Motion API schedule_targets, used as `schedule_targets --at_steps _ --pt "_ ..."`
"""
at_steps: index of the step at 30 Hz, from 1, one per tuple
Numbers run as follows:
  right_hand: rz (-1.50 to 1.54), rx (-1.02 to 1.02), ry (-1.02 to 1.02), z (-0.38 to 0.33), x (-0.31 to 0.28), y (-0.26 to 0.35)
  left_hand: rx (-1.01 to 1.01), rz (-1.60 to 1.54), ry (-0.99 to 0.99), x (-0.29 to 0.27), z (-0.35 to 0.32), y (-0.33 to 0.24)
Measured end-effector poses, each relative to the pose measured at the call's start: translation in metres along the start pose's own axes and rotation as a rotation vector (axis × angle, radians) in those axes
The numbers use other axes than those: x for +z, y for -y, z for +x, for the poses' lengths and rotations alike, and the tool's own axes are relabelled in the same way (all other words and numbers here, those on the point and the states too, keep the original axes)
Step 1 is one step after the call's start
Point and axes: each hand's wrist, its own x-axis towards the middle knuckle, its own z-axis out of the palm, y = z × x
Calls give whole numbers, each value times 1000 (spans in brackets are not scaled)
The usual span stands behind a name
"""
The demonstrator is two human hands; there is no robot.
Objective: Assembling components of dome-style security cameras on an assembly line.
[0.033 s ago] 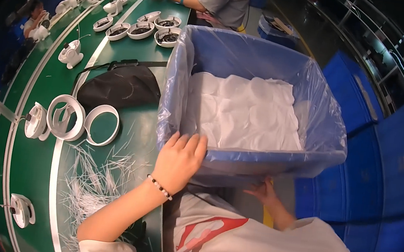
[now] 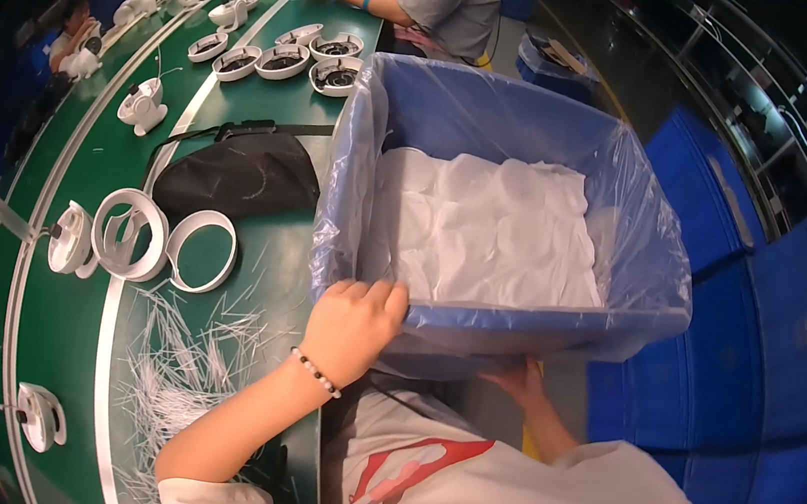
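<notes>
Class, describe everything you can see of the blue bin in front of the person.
The blue bin is a deep, open-topped, roughly rectangular box, apparently plastic. A clear, wrinkled film liner covers its inner walls and folds over the rim. Inside lies thin white sheeting with rounded bulges. The left hand grips its near-left corner; the right hand is under its near side. Its left end overlaps the green table in view; its underside is hidden.

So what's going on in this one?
A person has a blue, plastic-lined bin: the left hand curls over its near rim, and the right hand is low beneath that side. A white sheet lies inside. On the green bench are a black bag, white rings and thin white strips.
</notes>
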Motion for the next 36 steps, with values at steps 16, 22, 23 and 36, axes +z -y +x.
schedule_targets --at_steps 16,22,23,36 --pt "307 -202 81 52 5 -10 1 -62 -88 9 1 1" --pt "-43 -276 83 44 -1 -10 14 -34 -150 12 -12 -10" --pt "-56 -269 96 45 0 -10 1 -27 -162 13 -12 -10" --pt "-81 -334 -77 45 39 -49 255 -96 -163 34 -15 43"
